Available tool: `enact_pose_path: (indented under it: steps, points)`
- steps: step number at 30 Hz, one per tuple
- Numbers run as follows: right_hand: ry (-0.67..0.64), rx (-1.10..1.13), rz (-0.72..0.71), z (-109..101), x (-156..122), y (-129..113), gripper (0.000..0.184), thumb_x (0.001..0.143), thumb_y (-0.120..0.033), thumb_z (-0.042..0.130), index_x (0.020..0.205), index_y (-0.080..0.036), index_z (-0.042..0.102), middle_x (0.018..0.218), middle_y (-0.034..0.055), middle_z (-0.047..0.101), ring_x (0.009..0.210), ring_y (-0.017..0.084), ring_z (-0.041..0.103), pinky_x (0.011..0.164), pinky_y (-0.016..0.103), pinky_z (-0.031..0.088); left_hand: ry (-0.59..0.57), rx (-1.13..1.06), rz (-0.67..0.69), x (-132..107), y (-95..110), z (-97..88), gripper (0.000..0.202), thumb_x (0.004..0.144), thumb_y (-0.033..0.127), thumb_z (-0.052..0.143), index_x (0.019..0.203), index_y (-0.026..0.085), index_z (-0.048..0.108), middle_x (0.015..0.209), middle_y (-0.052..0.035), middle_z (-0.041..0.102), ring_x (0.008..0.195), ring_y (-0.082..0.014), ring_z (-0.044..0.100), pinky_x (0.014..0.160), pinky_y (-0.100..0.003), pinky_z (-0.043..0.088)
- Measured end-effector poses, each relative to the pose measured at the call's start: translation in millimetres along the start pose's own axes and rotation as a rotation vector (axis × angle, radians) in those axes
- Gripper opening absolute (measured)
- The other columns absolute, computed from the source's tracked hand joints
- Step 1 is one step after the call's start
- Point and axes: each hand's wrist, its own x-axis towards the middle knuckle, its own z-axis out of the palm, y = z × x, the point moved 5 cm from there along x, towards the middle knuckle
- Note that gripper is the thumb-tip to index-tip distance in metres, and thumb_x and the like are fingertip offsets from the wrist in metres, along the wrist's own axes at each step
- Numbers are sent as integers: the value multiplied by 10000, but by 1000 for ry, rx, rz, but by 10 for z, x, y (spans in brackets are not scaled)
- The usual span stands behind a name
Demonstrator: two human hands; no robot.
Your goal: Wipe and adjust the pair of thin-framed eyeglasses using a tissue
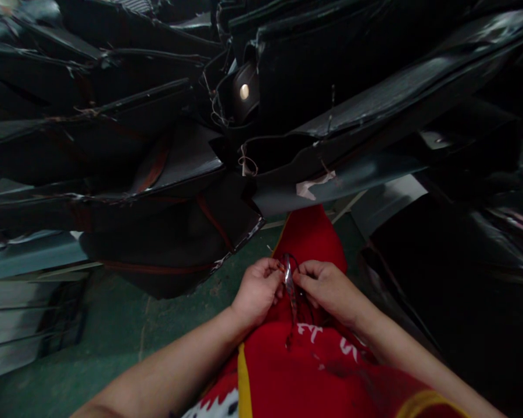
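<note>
My left hand (259, 290) is closed in a pinch, its fingertips at the left side of a slim, shiny metal piece (289, 280). What those fingertips grip is too small to make out. From the other side my right hand (326, 287) pinches a thin dark cord (296, 261) that loops beside the metal piece. Both hands are close together over the lap, in front of a red apron (287, 371) with yellow edging and white lettering. The metal piece hangs upright between them, and its lower end trails down towards the apron.
Black bag-like pieces (157, 232) with brown strips and loose threads are piled ahead on a pale surface (279, 200). A round metal snap (244, 92) shows among them. More black material (462, 290) lies at the right. Below is a green floor (126, 331).
</note>
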Motion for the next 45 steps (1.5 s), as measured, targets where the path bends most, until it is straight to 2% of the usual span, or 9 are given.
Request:
enact_pose_path:
  steps: [4,7,10,14,21,27,30,40,45]
  points:
    - [67,-13,-32,-29,8,-39,219,703,-361,493,600,-168,505,425,-49,424,366,73,327,370,199,234,8,10,-6,-8,17,-5,287,585,368,657,706,154,509,454,63,443,357,-46,345,371,-153,215]
    - [107,40,-101,-58,31,-80,248,692,-343,519,822,-151,606,605,-11,555,451,87,424,427,205,329,-19,22,-9,-27,46,5,279,578,361,659,700,152,520,468,58,453,366,-45,343,380,-158,220]
    - [137,88,-156,-77,54,-92,340,690,-308,537,990,-160,600,737,15,611,606,125,535,565,233,430,-35,37,-15,-42,63,4,276,577,361,662,690,152,522,469,57,446,375,-47,339,387,-161,221]
    - [145,73,-242,-72,59,-111,282,718,-242,516,972,-180,620,943,38,638,850,162,576,792,279,444,-62,65,-3,-36,45,5,272,589,363,654,704,154,523,477,58,435,393,-53,343,402,-164,239]
    - [66,-17,-278,-56,64,-124,273,729,-169,472,955,-191,624,829,8,634,746,139,571,692,235,450,-112,123,143,-6,14,25,194,651,307,608,720,155,509,613,21,500,517,-76,415,484,-172,318]
    - [24,-63,-289,-56,51,-152,228,731,-167,452,879,-180,626,775,6,625,682,135,554,634,231,443,-139,214,98,-6,22,35,170,652,295,587,712,152,519,561,29,478,470,-76,392,458,-178,303]
    - [51,-90,-276,-65,45,-150,279,719,-144,456,956,-181,598,824,18,635,730,143,572,674,244,452,-143,289,130,-8,67,36,142,662,280,578,693,150,529,575,18,495,499,-86,415,477,-181,314]
    - [56,-30,-271,-71,34,-66,229,719,-157,453,918,-199,558,808,0,619,728,132,568,674,242,448,-303,386,49,-9,109,55,165,671,300,568,657,136,560,534,34,465,456,-71,354,451,-182,272]
    - [38,-15,-198,-84,19,-51,194,708,-168,456,865,-192,568,760,-3,613,653,124,548,626,237,433,-152,271,130,20,136,10,154,665,262,567,762,142,575,658,0,548,525,-92,440,514,-193,350]
